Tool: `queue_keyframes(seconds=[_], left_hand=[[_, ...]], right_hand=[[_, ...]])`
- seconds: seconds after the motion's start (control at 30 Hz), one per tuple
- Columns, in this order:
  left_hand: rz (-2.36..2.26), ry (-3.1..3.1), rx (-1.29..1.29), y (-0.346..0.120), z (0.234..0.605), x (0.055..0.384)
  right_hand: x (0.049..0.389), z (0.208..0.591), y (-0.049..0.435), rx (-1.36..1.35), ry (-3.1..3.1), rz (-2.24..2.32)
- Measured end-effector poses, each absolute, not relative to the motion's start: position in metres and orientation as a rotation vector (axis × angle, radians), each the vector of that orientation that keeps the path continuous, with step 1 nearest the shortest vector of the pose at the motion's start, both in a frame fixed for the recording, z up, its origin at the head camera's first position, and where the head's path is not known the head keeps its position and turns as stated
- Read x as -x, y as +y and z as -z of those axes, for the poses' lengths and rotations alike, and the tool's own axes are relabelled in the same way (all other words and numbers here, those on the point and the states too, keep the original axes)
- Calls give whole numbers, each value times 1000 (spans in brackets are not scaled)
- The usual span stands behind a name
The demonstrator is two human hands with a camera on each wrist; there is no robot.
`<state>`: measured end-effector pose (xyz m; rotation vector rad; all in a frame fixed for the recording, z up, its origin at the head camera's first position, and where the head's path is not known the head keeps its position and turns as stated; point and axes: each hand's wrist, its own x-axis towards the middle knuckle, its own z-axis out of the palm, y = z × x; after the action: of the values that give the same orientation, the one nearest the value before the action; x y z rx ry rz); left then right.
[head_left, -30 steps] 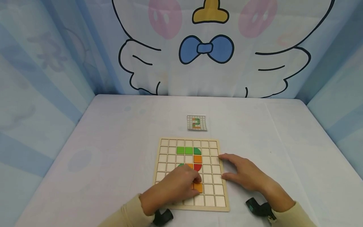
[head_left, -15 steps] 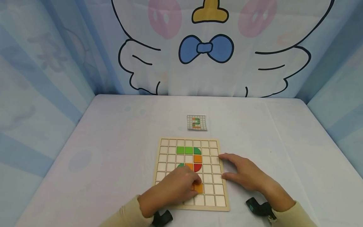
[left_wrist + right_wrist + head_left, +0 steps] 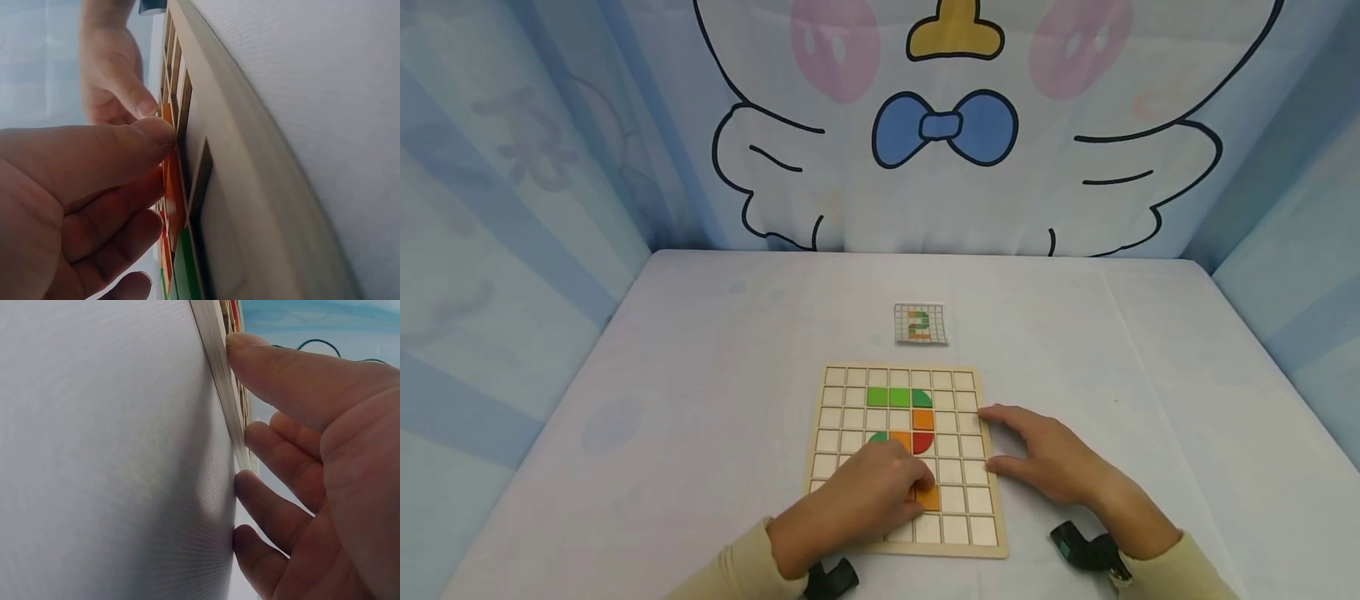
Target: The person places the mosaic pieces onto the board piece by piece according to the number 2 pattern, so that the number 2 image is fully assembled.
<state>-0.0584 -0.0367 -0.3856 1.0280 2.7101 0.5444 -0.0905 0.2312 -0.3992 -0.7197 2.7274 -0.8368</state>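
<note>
A square wooden grid board [image 3: 955,550] lies flat on the table. My left hand [image 3: 867,492] is over its lower part, with curled fingers and thumb pinching an orange square tile [image 3: 929,499] low in the grid. In the left wrist view, the thumb tip presses against orange [image 3: 175,194], and a green tile [image 3: 186,265] sits nearby. My right hand [image 3: 1045,454] rests beside the board, its relaxed thumb and fingertips touching the right edge. Light green squares [image 3: 888,397], a dark green rounded tile [image 3: 922,400], another orange tile [image 3: 922,420] and a red rounded tile [image 3: 922,442] fill upper cells.
Behind the board lies a small card [image 3: 921,324] printed with a coloured grid pattern. The white table [image 3: 700,400] spreads around the board. A cartoon curtain [image 3: 955,200] hangs beyond the far edge. Black wrist devices [image 3: 1086,550] are strapped near both sleeves.
My left hand has shifted very slightly to the right, and the orange tile at its fingers appears to have edged right too. The right hand has kept its place.
</note>
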Motion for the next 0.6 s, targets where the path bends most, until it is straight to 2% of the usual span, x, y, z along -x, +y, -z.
queue_keyframes(seconds=[0.6], left_hand=[[-656, 2715, -859, -48, 378, 67]], right_hand=[[91, 394, 229, 679, 2728, 843]])
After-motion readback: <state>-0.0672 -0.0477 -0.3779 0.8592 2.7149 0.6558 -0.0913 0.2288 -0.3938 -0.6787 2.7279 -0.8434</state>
